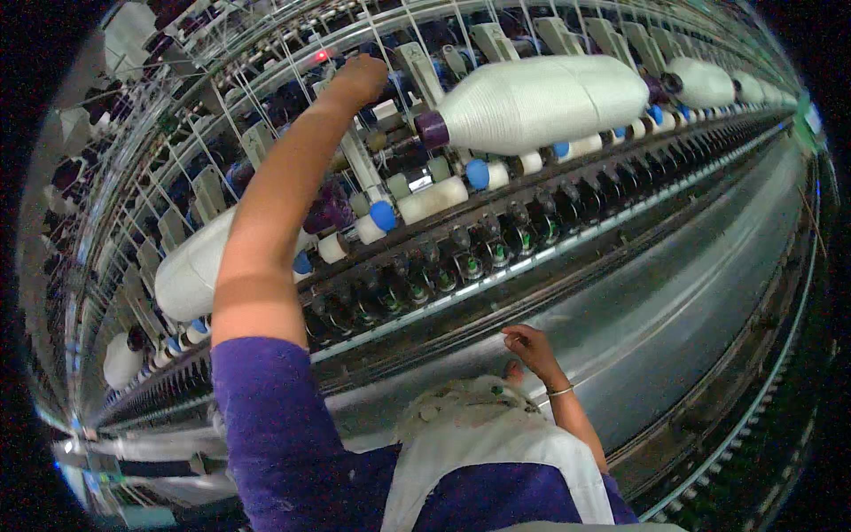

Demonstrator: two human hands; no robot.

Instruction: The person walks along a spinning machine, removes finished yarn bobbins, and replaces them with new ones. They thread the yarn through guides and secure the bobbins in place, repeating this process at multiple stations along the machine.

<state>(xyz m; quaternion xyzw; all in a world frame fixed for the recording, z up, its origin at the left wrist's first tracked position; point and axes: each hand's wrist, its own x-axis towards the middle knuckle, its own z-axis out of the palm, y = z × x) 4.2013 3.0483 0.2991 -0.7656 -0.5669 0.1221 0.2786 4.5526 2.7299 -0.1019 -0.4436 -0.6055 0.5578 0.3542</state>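
My left arm is stretched far up over a spinning machine. The fingers of my left hand point(359, 80) are bent closed among thin upright rods, close to a small red light point(322, 56); what they grip, if anything, is hidden. To the right of that hand lies a large white yarn bobbin point(545, 102) with a purple end. Down by my waist, in front of the machine, my right hand point(532, 350) has its fingers curled together. Anything inside it is too small to make out. Beside this hand, whitish fluff point(461, 403) sits at the front of my white apron point(412, 483).
Another white bobbin point(191, 275) lies left of my arm, with more along the row. Below them run pale rollers point(433, 200), blue caps point(383, 215) and dark spindles point(470, 264) with green parts. A metal rail point(399, 330) edges the machine; a shiny metal surface point(656, 310) stretches right.
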